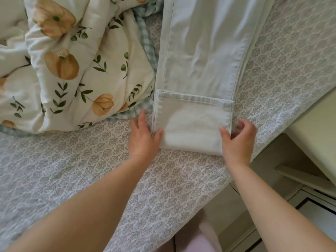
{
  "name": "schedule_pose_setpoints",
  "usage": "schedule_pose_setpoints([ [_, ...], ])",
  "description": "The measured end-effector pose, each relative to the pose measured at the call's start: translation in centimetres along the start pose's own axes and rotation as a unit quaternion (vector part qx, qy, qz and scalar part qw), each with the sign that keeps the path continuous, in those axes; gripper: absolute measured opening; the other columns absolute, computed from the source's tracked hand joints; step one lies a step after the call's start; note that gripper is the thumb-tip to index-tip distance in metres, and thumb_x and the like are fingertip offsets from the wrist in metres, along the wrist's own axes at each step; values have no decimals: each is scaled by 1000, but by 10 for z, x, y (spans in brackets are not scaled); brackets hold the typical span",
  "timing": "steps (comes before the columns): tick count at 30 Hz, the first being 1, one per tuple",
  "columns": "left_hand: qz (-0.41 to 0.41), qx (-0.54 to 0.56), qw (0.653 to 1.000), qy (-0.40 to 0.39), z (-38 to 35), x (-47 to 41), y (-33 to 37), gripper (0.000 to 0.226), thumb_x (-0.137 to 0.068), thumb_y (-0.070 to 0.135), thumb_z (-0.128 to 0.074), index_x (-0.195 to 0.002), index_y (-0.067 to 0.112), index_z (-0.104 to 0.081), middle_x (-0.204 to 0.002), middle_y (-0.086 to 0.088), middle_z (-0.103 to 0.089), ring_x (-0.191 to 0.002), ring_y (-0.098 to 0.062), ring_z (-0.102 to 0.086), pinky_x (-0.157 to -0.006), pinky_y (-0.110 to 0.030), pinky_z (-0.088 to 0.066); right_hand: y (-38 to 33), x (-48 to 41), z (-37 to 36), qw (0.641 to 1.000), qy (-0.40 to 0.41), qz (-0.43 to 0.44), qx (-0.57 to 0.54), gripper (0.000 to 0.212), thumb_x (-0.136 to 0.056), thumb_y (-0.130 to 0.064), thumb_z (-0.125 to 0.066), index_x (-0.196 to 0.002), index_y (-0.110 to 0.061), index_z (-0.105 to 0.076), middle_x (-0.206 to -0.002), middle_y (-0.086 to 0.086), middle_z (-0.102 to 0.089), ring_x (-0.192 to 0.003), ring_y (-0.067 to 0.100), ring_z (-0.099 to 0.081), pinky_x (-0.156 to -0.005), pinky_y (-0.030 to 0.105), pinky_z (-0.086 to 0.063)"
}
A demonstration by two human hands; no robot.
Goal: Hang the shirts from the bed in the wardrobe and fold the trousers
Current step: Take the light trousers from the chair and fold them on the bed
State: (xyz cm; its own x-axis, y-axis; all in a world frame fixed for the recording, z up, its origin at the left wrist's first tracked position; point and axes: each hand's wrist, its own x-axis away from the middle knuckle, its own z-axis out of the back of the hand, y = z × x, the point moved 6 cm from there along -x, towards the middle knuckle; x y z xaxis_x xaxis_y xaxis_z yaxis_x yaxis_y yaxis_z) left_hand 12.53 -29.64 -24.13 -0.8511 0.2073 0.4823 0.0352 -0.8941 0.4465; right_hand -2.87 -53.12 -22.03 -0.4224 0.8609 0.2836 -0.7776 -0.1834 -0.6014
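The pale trousers (200,51) lie flat on the bed (91,170), which has a grey-patterned sheet. The legs run away from the person toward the top of the view. The near end of the legs is turned back over itself, so a folded part (192,122) lies on top of the legs with its hem facing away.

The two hands are apart, one at each side of this fold. The left hand (143,137) is at the left edge: its thumb rests on top of the cloth and its fingers are stretched straight along the edge, on the sheet (whether any finger goes under the cloth cannot be seen). The right hand (238,140) pinches the right edge, with the thumb on top near the corner and the other fingers curled just beside the edge.

To the left of the trousers, touching their side, there is a crumpled duvet (72,60) with orange flowers and green leaves. At the right, beside the bed, stands cream-coloured furniture (312,135).
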Motion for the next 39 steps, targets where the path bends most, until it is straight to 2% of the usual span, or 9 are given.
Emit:
schedule_pose_setpoints([
  [5, -297, -149, 938, 101, 23, -9, 41, 59, -87, 6, -53, -142, 24, -41, -144, -9, -39, -128, -28, -34, -111, -45, -25, -49, 8, -6, 867, -27, 447, 217, 42, -83, -1, -49, -122, -10, -59, -129, 13, -56, -124, 32, -44, -101, 44, -32],
  [12, -377, -450, 808, -54, 21, -57, 29, 81, -95, 16, -38, -139, 43, 24, -143, 12, 40, -134, -16, 37, -108, -44, 29, -12, -44, -18, 731, -249, 448, 451, 90, -86, 5, -48, -144, -32, 10, -152, -9, 17, -140, 15, 23, -113, 35, 18],
  [15, -384, -456, 801, -62, 20, -67, 30, 81, -96, 29, -40, -136, 45, 29, -144, 12, 39, -136, -16, 33, -111, -45, 24, -18, -54, -15, 756, -245, 459, 397, 87, -78, 4, -62, -145, -27, -16, -153, -5, -7, -142, 18, -2, -116, 38, 6],
  [19, -386, -424, 816, -67, 11, -74, 34, 87, -90, 47, -48, -137, 47, 25, -148, 14, 31, -143, -16, 20, -113, -42, 20, -16, -72, -21, 758, -255, 423, 427, 87, -85, -25, -59, -145, -32, 4, -152, -12, 11, -140, 9, 21, -114, 34, 18],
  [23, -373, -266, 886, -72, 12, -74, 44, 73, -85, 31, -62, -145, 46, -22, -157, 13, -11, -145, -15, -5, -114, -32, 12, -38, -72, -18, 851, -254, 398, 231, 64, -81, -11, -68, -139, -16, -43, -150, 2, -33, -143, 20, -17, -117, 40, -11],
  [27, -116, 139, 980, -78, 20, -83, 56, 20, -93, 30, -53, -111, 30, -64, -125, 5, -57, -127, -27, -45, -111, -46, -29, -46, -87, -6, 976, -193, 96, -41, 21, -89, -18, -62, -106, -5, -64, -101, 8, -66, -83, 7, -63, -65, 13, -49],
  [29, -143, 112, 982, -47, 30, -79, 74, 35, -95, 43, -46, -117, 24, -65, -131, 12, -52, -133, -19, -36, -111, -45, -23, -51, -92, -6, 983, -149, -28, -108, 41, -90, -53, -49, -82, -15, -60, -77, -4, -59, -57, 1, -54, -44, 13, -40],
  [32, -261, -40, 962, -65, 34, -71, 93, 37, -93, 38, -53, -124, 21, -60, -131, 4, -57, -126, -21, -46, -104, -36, -32, -56, -98, -7, 981, -138, -89, -104, 53, -88, -64, -42, -93, -13, -56, -90, 0, -57, -70, 9, -53, -55, 21, -37],
  [39, -226, -80, 969, -63, 48, -38, 61, 33, -96, 34, -46, -121, 18, -60, -119, -2, -64, -107, -21, -58, -91, -33, -42, -61, -37, 10, 968, -226, 107, -3, 21, -84, -49, -61, -82, -28, -60, -79, -12, -64, -72, 1, -61, -51, 16, -46],
])
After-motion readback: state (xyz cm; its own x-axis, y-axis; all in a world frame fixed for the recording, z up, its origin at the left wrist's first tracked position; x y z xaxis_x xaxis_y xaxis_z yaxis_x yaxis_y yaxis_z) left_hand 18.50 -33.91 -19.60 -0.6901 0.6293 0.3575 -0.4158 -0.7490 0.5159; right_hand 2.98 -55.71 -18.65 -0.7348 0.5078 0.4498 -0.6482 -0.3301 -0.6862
